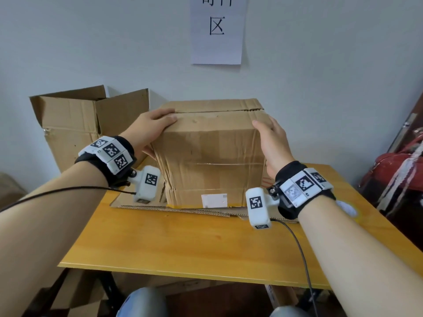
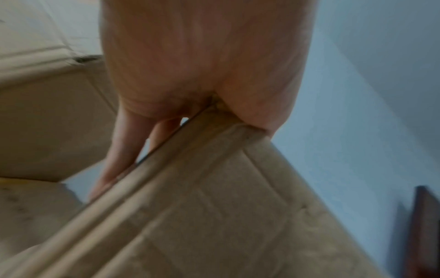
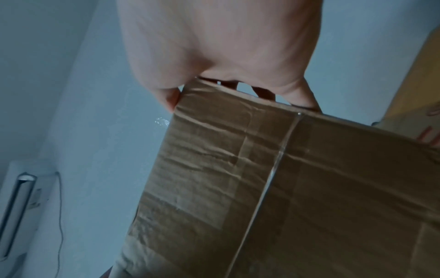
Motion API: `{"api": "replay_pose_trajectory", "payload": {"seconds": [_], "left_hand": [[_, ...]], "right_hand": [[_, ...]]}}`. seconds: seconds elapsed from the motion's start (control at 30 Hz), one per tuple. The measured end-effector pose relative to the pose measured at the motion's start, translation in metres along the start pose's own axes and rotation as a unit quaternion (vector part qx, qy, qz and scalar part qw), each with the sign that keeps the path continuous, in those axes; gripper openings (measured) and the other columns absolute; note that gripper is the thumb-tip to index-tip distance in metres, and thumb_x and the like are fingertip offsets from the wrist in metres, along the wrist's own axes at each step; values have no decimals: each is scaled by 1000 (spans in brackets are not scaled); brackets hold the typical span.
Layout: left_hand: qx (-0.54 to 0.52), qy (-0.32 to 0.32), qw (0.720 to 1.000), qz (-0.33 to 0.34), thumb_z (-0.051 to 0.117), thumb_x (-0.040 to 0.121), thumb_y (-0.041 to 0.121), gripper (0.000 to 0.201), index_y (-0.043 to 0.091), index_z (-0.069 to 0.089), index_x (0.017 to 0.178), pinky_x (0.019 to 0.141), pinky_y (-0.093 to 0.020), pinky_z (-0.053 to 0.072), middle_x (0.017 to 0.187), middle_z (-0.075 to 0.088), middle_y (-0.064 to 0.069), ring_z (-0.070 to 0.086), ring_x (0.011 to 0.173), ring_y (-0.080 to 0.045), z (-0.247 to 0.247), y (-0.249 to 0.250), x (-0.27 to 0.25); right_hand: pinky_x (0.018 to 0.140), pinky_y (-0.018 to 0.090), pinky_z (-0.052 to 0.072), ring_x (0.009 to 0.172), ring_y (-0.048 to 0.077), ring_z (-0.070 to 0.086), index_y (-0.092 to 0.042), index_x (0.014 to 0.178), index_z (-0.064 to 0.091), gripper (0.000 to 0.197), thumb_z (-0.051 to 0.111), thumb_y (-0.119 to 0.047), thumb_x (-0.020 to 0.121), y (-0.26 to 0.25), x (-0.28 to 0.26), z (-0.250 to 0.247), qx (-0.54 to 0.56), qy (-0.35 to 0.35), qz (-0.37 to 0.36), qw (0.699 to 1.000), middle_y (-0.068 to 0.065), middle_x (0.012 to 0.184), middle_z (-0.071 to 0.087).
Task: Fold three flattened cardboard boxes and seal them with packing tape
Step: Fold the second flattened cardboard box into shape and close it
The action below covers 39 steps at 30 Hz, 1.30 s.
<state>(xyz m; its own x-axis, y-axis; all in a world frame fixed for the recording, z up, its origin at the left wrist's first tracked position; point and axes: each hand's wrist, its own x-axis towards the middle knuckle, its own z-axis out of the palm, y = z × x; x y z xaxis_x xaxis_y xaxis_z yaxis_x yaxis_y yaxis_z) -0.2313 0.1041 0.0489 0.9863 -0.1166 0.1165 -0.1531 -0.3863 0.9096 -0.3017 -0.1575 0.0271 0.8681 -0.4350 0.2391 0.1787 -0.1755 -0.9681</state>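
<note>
Yellow wood of the desk [image 1: 183,243] lies nearest us, bare up to a sheet of flattened cardboard [image 1: 196,209] on which the folded box [image 1: 210,156] stands. We hold that box at its upper corners: our left hand [image 1: 148,129] wraps the left top edge, thumb on the lid and fingers [image 2: 114,159] down the side wall, while our right hand [image 1: 273,143] lies against the right wall with fingers hooked over the rim. The top flaps meet along a seam [image 1: 219,110] that gapes toward the right end, and we cannot tell whether tape covers it. Behind, to the left, an open box [image 1: 75,120] leans near the wall [image 1: 91,42], below a paper sign [image 1: 217,30].

We judge the risks thus: the box could slide on the loose cardboard sheet beneath it if we push sideways, or the flaps could spring up if our grip eases before the seam is sealed. No tape roll is in view.
</note>
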Motion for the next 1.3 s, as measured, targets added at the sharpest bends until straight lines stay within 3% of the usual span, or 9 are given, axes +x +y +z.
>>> {"api": "replay_pose_trajectory", "payload": {"seconds": [0.23,0.6,0.7,0.9,1.0,1.07,1.17,1.23,1.3], "left_hand": [[38,39,998,18,59,95,44,37,43,60,132,59,-48,61,126,46,6,46,109,-27,0,53,12],[76,-6,997,-30,56,96,44,41,40,57,136,74,-60,59,134,49,4,52,114,-34,48,8,36],[69,-17,996,-50,58,95,45,39,41,58,134,61,-62,59,130,45,4,51,109,-37,46,8,38],[79,-15,995,-55,56,96,47,40,42,56,136,65,-61,59,142,44,-1,48,112,-35,43,4,40],[77,-15,995,-61,57,96,47,41,42,56,136,66,-61,60,145,42,1,46,118,-35,40,3,42],[74,-16,995,-66,57,96,47,40,43,57,136,69,-62,59,147,40,1,44,126,-37,40,2,43],[75,-19,994,-72,57,96,46,40,42,57,136,71,-63,59,147,40,1,41,130,-38,40,2,45],[80,-19,994,-75,56,96,47,40,42,57,136,73,-62,59,146,40,0,42,130,-38,40,0,50],[83,-13,992,-94,56,95,51,42,38,56,135,76,-60,59,141,42,-3,49,123,-40,37,-6,55]], "right_hand": [[113,49,29,140,14,35,-31,151,40,54,54,-36,99,-18,19,-14,44,29,8,999,-10,155,40],[101,36,32,123,10,41,-31,145,47,47,54,-37,99,43,27,-14,31,42,84,995,-10,147,47],[100,32,33,123,10,42,-28,145,46,47,52,-35,99,45,33,-13,15,51,76,996,-8,145,48],[113,53,36,137,23,46,-36,149,43,76,30,-81,89,73,34,-16,55,41,140,988,-4,152,47],[88,52,51,96,24,63,-28,121,62,59,30,-71,96,103,36,-26,106,50,242,963,0,113,68],[95,60,47,102,29,60,-20,108,61,46,35,-58,101,123,32,-32,65,40,310,948,2,118,63],[86,58,54,113,35,61,-25,118,57,27,38,-38,105,150,28,-37,18,32,362,931,9,139,56],[98,58,52,124,40,58,-24,128,51,31,44,-40,103,160,25,-38,3,2,383,924,16,143,54],[103,57,49,112,42,62,-22,141,43,49,49,-47,99,169,28,-37,-4,6,388,922,19,125,60]]}}
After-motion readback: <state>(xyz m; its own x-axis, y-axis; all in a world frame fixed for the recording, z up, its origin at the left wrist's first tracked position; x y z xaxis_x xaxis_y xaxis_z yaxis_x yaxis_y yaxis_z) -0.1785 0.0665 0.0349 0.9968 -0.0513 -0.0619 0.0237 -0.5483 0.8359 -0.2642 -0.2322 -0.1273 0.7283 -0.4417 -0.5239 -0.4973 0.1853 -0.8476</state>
